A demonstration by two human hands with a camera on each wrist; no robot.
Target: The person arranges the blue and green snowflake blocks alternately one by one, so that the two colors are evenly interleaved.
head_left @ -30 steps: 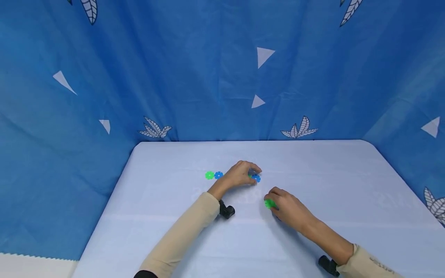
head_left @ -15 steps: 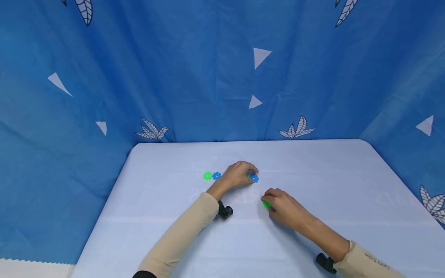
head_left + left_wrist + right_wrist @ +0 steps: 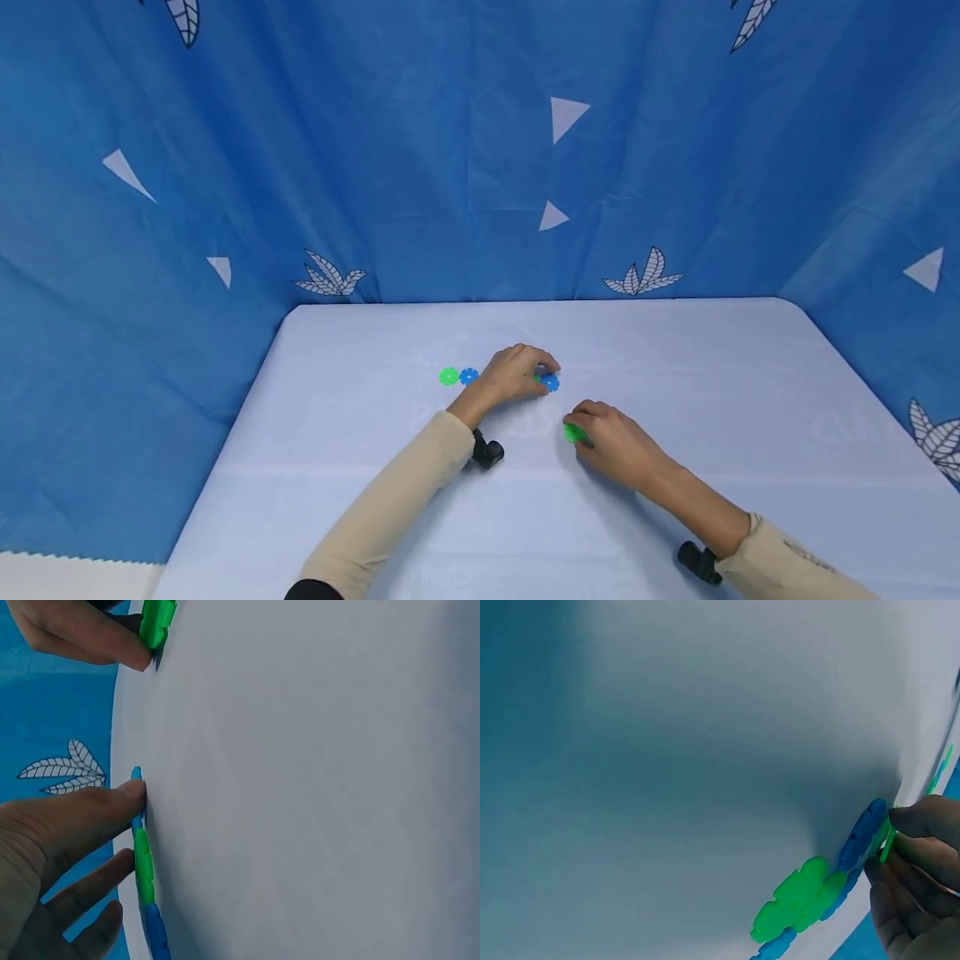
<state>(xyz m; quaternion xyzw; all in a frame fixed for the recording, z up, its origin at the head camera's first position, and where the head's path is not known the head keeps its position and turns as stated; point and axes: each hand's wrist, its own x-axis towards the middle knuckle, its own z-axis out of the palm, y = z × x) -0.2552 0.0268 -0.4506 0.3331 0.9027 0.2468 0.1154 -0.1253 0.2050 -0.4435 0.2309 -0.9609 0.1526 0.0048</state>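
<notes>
Near the back middle of the white table, my left hand [image 3: 513,372] holds a row of notched building discs. A blue disc [image 3: 550,382] shows between its thumb and fingers. In the left wrist view, a fingertip touches this blue end, with a green disc [image 3: 145,866] and another blue disc [image 3: 156,930] below. Closer to me, my right hand [image 3: 615,442] pinches a green disc [image 3: 574,432], apart from the left hand's row. In the right wrist view, a blue disc [image 3: 862,834] and a broad green disc [image 3: 795,900] lie beside those fingers; whether they join I cannot tell.
Left of the left hand, a green disc [image 3: 449,377] and a blue disc [image 3: 468,376] lie side by side. The white table [image 3: 360,483] ends at a blue curtain [image 3: 450,167] behind. Black wrist cameras [image 3: 489,454] sit under both wrists.
My right hand has shifted slightly left, bringing its green disc a little closer to the left hand's row. The left hand stays in place.
</notes>
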